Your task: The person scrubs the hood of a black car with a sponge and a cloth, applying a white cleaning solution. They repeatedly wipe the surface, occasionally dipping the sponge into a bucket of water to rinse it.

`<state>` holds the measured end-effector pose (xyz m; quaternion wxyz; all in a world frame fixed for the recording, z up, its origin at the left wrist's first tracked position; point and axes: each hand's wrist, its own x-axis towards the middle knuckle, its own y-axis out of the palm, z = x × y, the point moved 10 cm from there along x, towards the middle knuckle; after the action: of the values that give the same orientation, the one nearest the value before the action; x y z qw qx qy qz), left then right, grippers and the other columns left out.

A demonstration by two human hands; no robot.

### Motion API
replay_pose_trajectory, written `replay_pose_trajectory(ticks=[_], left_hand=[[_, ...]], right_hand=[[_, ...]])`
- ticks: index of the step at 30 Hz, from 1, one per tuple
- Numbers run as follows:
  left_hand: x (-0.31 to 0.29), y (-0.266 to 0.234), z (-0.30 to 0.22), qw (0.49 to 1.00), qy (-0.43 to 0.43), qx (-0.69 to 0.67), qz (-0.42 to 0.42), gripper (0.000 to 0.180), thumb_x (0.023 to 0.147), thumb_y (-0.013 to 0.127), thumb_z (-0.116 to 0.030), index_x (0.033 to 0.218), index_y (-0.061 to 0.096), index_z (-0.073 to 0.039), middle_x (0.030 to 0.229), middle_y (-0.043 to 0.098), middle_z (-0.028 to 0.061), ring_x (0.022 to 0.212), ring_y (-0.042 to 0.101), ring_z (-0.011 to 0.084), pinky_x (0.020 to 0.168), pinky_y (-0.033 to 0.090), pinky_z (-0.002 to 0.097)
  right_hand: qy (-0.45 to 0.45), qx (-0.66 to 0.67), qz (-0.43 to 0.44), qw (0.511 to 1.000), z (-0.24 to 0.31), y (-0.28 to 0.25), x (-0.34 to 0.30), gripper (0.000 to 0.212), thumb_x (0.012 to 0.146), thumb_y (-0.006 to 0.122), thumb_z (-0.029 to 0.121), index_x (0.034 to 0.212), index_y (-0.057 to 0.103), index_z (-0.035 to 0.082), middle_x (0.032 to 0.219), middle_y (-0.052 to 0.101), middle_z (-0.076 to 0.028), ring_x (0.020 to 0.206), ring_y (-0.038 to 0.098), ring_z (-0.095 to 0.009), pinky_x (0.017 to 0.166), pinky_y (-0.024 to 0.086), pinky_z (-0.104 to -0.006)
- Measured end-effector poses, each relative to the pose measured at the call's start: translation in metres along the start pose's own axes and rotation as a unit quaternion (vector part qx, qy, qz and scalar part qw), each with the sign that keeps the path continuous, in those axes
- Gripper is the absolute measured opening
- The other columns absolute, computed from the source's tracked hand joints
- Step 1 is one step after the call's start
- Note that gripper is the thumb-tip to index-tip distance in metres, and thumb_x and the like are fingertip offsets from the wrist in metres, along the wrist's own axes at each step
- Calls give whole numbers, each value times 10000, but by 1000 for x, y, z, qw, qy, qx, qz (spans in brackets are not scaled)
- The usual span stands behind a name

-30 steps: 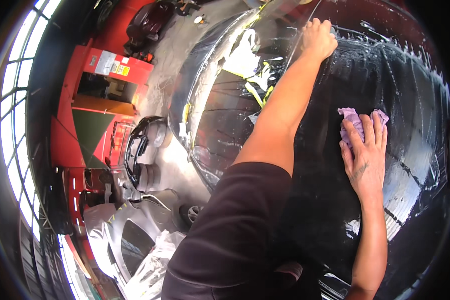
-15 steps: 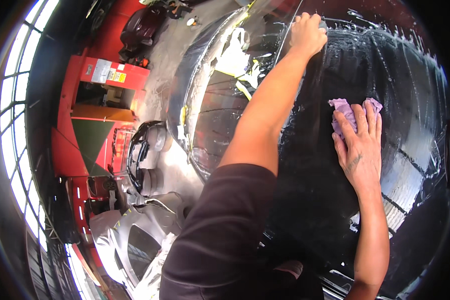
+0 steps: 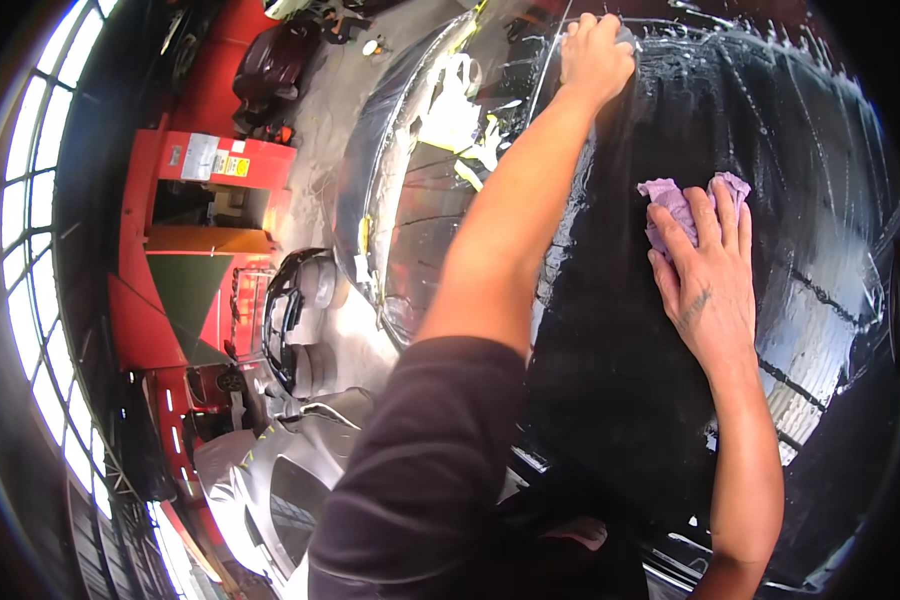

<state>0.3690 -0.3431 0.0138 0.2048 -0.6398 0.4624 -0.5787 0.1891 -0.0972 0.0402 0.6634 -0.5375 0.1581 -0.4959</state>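
Far left, the left hand (image 3: 597, 62) is clamping its fingers on a small, rounded grey block (image 3: 625, 38); nearer right, the right hand (image 3: 716, 280), fingers slightly apart, is pressing crumpled purple cloth (image 3: 672, 212) on the wet, glossy black panel (image 3: 610, 400); even pressure is probably suiting both.

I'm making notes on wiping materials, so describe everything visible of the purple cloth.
The purple cloth lies crumpled and creased, ruffled edges showing in two bunches. It looks thin, soft and matte; whether fabric or paper is unclear. The right hand rests over it, hiding part of it, on the glossy black panel.
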Motion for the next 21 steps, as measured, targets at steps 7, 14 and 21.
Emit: replay_pose_trajectory(ticks=[7,14,21], left_hand=[[-117,-67,-63,995,39,-79,50,307,901,741,-194,1146,689,-16,1109,625,185,1062,610,407,941,497,514],[-39,-26,-26,997,12,-17,81,318,931,739,-226,1185,697,-40,1220,637,224,1156,605,427,990,489,542],[-76,-33,-56,995,48,-67,52,292,958,666,-236,1179,688,-45,1134,637,200,1083,599,425,946,483,536]], right_hand=[[27,-4,-5,1000,-20,-4,-1,444,954,742,183,1393,683,158,1508,544,-204,1523,399,-451,1286,279,-621],[-6,9,-3,1000,-7,1,0,463,951,745,233,1399,670,145,1497,555,-212,1505,408,-475,1268,282,-650],[-1,16,-21,1000,-26,0,-4,448,970,729,249,1400,668,138,1497,557,-218,1496,418,-489,1262,282,-657]])
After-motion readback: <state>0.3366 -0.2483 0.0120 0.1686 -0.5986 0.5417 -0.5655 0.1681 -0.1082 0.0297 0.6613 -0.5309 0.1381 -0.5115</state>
